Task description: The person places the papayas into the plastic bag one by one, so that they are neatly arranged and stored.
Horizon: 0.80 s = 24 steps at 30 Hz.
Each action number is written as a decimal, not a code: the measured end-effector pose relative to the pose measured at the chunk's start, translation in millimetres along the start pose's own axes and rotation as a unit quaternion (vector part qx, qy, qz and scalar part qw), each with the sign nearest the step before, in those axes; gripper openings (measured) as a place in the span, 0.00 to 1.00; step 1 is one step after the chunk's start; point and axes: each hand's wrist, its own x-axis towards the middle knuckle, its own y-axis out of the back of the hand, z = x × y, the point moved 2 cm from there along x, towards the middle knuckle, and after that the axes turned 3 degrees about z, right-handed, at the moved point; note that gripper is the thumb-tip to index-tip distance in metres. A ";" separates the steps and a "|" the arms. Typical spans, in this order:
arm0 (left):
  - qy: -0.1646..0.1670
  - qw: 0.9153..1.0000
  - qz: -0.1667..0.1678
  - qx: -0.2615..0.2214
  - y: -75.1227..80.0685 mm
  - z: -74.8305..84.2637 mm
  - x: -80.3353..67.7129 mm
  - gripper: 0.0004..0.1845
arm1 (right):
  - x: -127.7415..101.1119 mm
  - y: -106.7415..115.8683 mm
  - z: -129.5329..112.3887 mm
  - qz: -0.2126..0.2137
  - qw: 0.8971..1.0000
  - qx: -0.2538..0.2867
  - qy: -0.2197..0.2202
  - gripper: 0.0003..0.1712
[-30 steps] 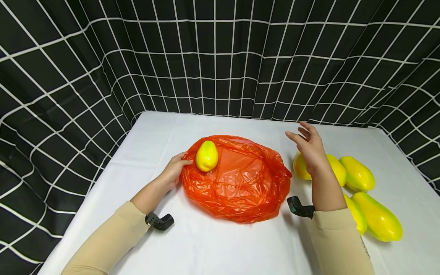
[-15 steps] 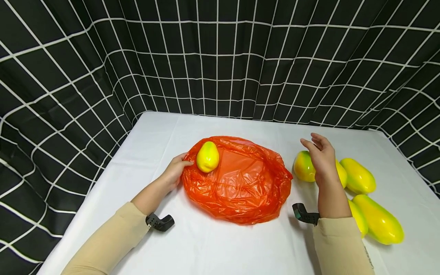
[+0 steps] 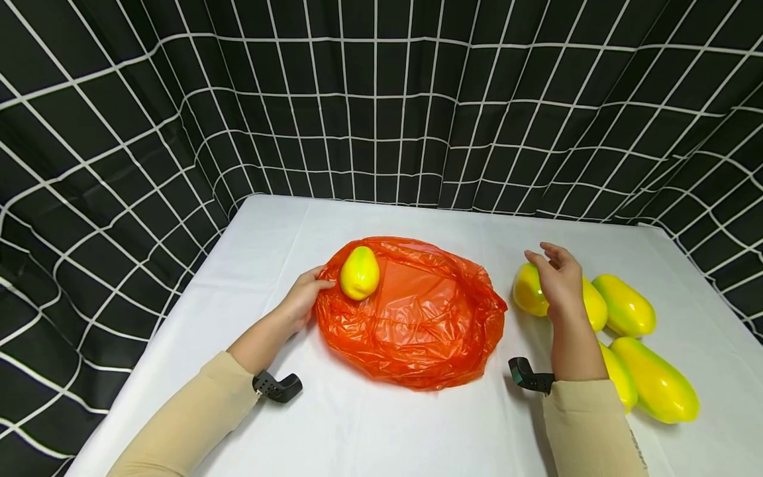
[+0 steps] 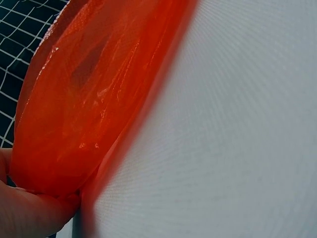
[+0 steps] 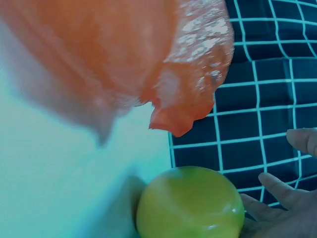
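An orange plastic bag [image 3: 417,315] lies crumpled on the white table [image 3: 381,424], with one yellow-green mango [image 3: 359,272] on its left part. My left hand [image 3: 304,298] rests at the bag's left edge and pinches the plastic [image 4: 59,183]. My right hand [image 3: 557,275] hovers with fingers spread over a mango [image 3: 527,291] right of the bag; in the right wrist view the fingers [image 5: 277,191] are apart from that mango [image 5: 190,203].
Three more yellow-green mangoes [image 3: 626,305], [image 3: 656,377], [image 3: 620,374] lie at the table's right side. A black cloth with a white grid [image 3: 381,106] hangs behind and around the table. White tabletop shows in front of the bag.
My right hand has come down and to the right, from above the bag's right edge to just over the nearest mango. The left hand, bag and mango on it have stayed put.
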 end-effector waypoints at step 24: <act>0.000 1.000 0.005 -0.003 -1.4 -0.7 -0.4 0.29 | 9.4 -14.4 31.4 -0.024 0.999 -0.041 0.022 0.34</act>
